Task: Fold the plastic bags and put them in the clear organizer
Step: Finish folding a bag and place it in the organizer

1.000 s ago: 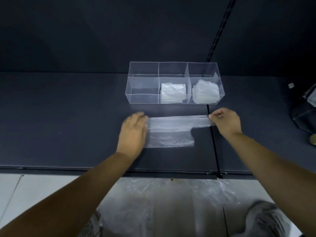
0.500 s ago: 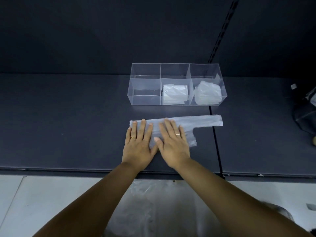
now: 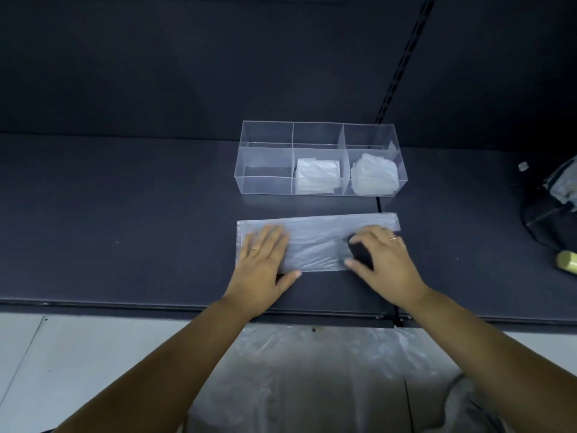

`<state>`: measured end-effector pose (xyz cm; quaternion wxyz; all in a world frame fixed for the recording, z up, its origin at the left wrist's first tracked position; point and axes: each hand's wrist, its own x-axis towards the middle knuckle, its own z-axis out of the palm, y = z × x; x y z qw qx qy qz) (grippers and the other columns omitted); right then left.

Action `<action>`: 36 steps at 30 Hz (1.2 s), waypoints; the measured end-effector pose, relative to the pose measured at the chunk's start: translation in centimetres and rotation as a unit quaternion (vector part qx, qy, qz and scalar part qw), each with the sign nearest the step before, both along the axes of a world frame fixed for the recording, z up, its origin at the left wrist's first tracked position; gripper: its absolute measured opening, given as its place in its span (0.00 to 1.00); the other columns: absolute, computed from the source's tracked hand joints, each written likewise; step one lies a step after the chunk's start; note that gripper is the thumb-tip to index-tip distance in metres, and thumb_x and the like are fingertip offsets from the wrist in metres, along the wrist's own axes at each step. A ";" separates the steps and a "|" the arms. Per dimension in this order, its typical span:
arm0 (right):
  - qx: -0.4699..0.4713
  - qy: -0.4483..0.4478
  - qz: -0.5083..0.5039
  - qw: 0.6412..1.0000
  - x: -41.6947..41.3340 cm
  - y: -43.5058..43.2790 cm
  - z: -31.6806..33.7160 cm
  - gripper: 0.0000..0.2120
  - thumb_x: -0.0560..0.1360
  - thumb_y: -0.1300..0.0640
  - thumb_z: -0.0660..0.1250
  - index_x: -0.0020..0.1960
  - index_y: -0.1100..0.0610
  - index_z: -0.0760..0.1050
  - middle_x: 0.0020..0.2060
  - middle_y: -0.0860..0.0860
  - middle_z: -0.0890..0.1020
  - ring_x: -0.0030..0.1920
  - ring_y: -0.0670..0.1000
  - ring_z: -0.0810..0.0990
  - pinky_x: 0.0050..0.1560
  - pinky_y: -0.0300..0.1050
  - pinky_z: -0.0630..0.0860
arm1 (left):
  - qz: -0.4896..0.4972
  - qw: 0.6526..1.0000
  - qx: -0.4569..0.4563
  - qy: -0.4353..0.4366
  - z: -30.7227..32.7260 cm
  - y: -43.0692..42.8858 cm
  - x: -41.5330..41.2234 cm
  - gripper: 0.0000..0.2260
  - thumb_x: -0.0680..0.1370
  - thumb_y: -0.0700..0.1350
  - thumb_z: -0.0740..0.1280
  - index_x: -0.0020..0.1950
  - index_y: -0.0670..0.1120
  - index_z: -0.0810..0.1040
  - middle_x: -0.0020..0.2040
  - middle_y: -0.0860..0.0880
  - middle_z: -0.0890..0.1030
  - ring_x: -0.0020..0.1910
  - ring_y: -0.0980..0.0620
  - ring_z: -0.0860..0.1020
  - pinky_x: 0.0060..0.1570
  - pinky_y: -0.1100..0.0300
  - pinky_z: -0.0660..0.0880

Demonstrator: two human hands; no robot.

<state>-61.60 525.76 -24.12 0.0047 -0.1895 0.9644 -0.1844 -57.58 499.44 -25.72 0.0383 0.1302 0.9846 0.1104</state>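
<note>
A translucent plastic bag (image 3: 315,242) lies flat on the dark shelf (image 3: 125,229) as a long strip, just in front of the clear organizer (image 3: 265,185). My left hand (image 3: 263,260) presses flat on the bag's left end, fingers straight. My right hand (image 3: 382,257) rests on the bag's right part with fingers spread and lightly bent. The organizer has three compartments: the left one holds nothing, the middle holds a folded bag (image 3: 317,176), the right holds a stack of folded bags (image 3: 374,178).
More loose plastic bags (image 3: 312,370) lie below the shelf's front edge, near my body. A dark bag-like object (image 3: 549,210) and a yellowish item (image 3: 566,260) sit at the far right of the shelf. A dark back panel rises behind the organizer.
My right hand has slid rightward along the bag, away from my left hand. The left hand stays pressed on the bag's left end. The bag lies flatter.
</note>
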 end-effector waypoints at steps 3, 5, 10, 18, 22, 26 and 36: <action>0.007 -0.038 0.031 0.999 0.8 -0.8 -0.2 0.09 0.70 0.54 0.74 0.49 0.53 0.79 0.50 0.49 0.75 0.52 0.53 0.74 0.50 0.43 0.62 | -0.073 0.997 0.029 -0.019 -0.1 1.5 0.7 0.34 0.79 0.62 0.57 0.78 0.45 0.52 0.79 0.48 0.51 0.77 0.54 0.42 0.71 0.61 0.30; -0.008 -0.042 0.010 0.999 0.6 -1.3 -0.3 0.03 0.72 0.57 0.73 0.45 0.55 0.79 0.48 0.49 0.75 0.51 0.53 0.74 0.50 0.42 0.62 | -0.068 0.997 0.032 -0.035 -0.3 2.1 0.7 0.35 0.79 0.62 0.57 0.79 0.46 0.50 0.79 0.49 0.49 0.77 0.54 0.43 0.69 0.65 0.29; -0.041 -0.144 -0.009 0.989 -0.7 -2.1 0.4 0.06 0.77 0.60 0.66 0.41 0.56 0.76 0.47 0.48 0.72 0.52 0.51 0.72 0.56 0.43 0.66 | -0.018 0.998 0.057 -0.037 -0.4 2.3 0.1 0.32 0.79 0.61 0.59 0.78 0.48 0.55 0.78 0.53 0.55 0.77 0.55 0.50 0.74 0.62 0.40; -0.047 -0.163 -0.003 0.986 -0.5 -1.6 3.7 0.25 0.70 0.44 0.72 0.63 0.47 0.69 0.63 0.42 0.65 0.64 0.42 0.61 0.68 0.42 0.52 | 0.002 0.994 0.106 0.018 -0.1 2.7 -0.6 0.17 0.84 0.46 0.55 0.71 0.47 0.71 0.72 0.51 0.69 0.73 0.53 0.64 0.71 0.63 0.54; 0.073 -0.086 0.079 0.991 0.3 -4.1 2.5 0.33 0.69 0.45 0.73 0.71 0.48 0.66 0.68 0.43 0.69 0.70 0.47 0.62 0.69 0.41 0.47 | -0.032 0.993 0.103 0.056 0.9 3.0 0.0 0.10 0.80 0.41 0.63 0.58 0.40 0.81 0.61 0.44 0.80 0.62 0.45 0.77 0.62 0.54 0.71; -0.139 -0.134 -0.058 0.979 -0.2 -4.2 1.7 0.03 0.76 0.60 0.69 0.46 0.57 0.81 0.46 0.49 0.83 0.51 0.51 0.77 0.57 0.44 0.70 | 0.010 0.993 0.120 -0.007 1.7 1.6 -0.6 0.10 0.80 0.44 0.61 0.55 0.44 0.81 0.56 0.46 0.82 0.57 0.46 0.78 0.57 0.54 0.72; -0.190 -0.202 -0.260 0.925 -2.9 -4.0 1.1 0.09 0.73 0.59 0.70 0.42 0.67 0.79 0.41 0.61 0.83 0.45 0.59 0.81 0.47 0.49 0.77 | 0.318 0.884 0.309 -0.151 3.1 -5.8 -3.8 0.03 0.72 0.42 0.74 0.45 0.46 0.83 0.42 0.49 0.84 0.45 0.52 0.82 0.46 0.64 0.73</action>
